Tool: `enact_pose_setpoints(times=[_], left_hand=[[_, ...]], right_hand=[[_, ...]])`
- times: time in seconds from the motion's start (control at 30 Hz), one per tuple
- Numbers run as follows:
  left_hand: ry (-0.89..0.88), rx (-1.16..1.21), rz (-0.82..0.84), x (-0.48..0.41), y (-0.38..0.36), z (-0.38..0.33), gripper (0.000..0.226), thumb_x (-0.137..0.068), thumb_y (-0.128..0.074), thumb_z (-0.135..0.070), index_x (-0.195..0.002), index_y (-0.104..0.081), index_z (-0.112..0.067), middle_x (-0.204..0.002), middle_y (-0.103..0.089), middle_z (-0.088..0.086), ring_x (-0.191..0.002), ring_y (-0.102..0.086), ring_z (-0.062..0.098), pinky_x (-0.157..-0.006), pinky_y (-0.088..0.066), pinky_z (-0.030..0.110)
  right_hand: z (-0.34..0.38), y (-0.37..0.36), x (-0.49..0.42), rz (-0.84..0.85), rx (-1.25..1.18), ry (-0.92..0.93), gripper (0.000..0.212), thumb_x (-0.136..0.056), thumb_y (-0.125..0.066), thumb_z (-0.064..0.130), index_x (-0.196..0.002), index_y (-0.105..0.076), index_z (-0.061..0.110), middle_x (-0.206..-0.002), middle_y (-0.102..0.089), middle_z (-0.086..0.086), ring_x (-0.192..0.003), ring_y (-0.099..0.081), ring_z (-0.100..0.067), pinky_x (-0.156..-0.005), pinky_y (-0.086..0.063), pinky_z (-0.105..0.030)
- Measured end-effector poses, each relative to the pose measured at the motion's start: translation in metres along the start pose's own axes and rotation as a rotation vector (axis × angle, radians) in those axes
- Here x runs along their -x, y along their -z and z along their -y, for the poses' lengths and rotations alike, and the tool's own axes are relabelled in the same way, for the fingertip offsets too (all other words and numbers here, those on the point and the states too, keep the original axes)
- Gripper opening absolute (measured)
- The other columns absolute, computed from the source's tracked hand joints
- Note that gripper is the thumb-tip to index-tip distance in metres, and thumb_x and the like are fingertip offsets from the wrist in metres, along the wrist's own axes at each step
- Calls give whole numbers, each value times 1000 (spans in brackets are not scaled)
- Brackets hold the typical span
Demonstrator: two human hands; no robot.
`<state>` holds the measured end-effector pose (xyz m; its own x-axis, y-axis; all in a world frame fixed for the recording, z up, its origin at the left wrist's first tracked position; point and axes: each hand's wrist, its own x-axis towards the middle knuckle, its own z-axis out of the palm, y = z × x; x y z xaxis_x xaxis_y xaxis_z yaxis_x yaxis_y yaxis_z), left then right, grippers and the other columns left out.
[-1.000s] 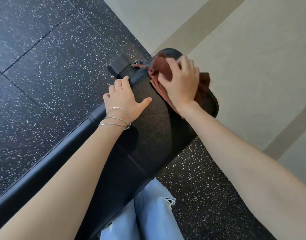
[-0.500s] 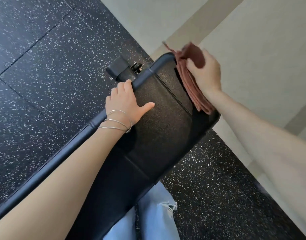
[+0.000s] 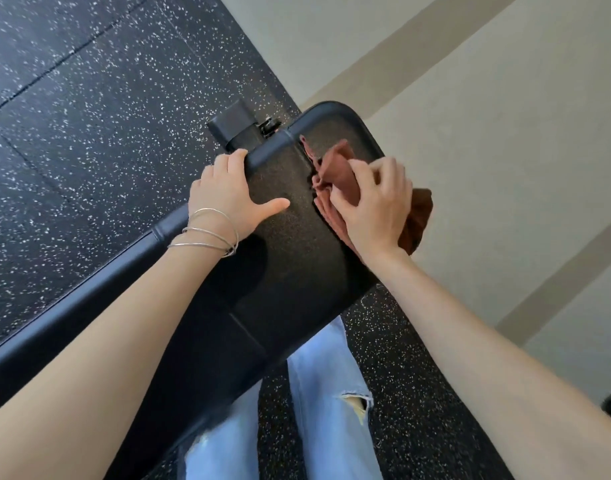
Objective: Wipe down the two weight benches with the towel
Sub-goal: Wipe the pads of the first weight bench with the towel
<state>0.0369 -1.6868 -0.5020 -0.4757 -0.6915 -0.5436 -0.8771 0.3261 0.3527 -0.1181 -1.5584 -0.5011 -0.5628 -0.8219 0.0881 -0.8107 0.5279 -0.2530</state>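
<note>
our right hand [image 3: 375, 206] clutches the bunched brown towel [image 3: 335, 174] against the far end of the black bench pad [image 3: 297, 265], while our left hand [image 3: 228, 194] grips its edge.

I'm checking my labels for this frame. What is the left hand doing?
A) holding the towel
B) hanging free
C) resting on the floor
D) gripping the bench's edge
D: the left hand has its fingers curled over the edge of the bench, while the right hand holds the towel.
</note>
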Motion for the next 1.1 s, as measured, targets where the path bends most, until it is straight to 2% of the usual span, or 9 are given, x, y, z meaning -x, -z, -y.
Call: enact_pose_setpoints(times=[0.13,0.23,0.33,0.43,0.6,0.77,0.87,0.97,1.1], left_hand=[[33,19,8,0,0,-1,98,-66,-66,-65,-142,-28,-16,-140,-40,11,-129,-39,33,-104,-33,49],[67,17,18,-1,1,-2,100,-65,-67,-65,-143,-26,-18,-142,-39,10,-130,-38,33,-106,-32,50],[102,12,-8,2,-2,-1,101,-65,-67,-66,-144,-26,-19,-142,-40,12,-130,-39,34,-105,-33,50],[117,-18,-60,7,-7,-2,100,-66,-64,-68,-144,-26,-19,-141,-41,13,-129,-39,36,-104,-32,50],[124,-46,-87,8,-10,-2,97,-69,-62,-67,-145,-25,-18,-141,-40,15,-128,-39,38,-105,-31,50],[111,-40,-142,16,-14,-4,93,-73,-63,-61,-144,-26,-14,-141,-40,17,-127,-38,41,-107,-29,49],[107,-20,-176,29,-12,6,88,-75,-66,-53,-143,-28,-13,-142,-39,15,-129,-36,38,-109,-28,48],[139,-25,-179,43,-11,24,85,-77,-65,-52,-143,-30,-13,-143,-39,14,-130,-36,36,-108,-29,47],[166,-59,-170,61,-9,48,86,-77,-63,-56,-143,-29,-15,-143,-38,12,-130,-36,35,-106,-29,50]], right_hand=[[46,-27,-99,121,74,120,36,-83,-53,46,-111,-59,24,-108,-54,-7,-101,-50,-27,-79,-38,-38],[52,-35,-130,247,117,250,36,-83,-50,48,-109,-58,24,-113,-54,-5,-107,-48,-27,-82,-36,-37],[27,-21,-104,161,8,369,36,-81,-49,46,-101,-62,18,-98,-57,-10,-93,-52,-28,-75,-39,-35],[-14,-6,-56,35,-96,409,29,-79,-62,37,-94,-67,13,-81,-56,-11,-77,-54,-28,-67,-42,-35],[-64,10,5,99,-60,496,33,-82,-60,40,-100,-66,13,-82,-56,-12,-75,-53,-28,-65,-42,-33],[-47,17,21,165,-20,534,37,-81,-62,40,-105,-63,11,-86,-57,-13,-76,-53,-28,-64,-43,-33],[-15,16,51,234,-82,729,38,-79,-58,43,-100,-65,12,-82,-55,-9,-73,-51,-27,-61,-39,-34],[22,9,87,267,-68,854,31,-75,-68,37,-96,-68,14,-77,-56,-7,-67,-50,-26,-57,-37,-35],[16,9,77,261,-155,1055,26,-80,-63,32,-97,-70,13,-75,-57,-9,-65,-51,-26,-57,-38,-34]])
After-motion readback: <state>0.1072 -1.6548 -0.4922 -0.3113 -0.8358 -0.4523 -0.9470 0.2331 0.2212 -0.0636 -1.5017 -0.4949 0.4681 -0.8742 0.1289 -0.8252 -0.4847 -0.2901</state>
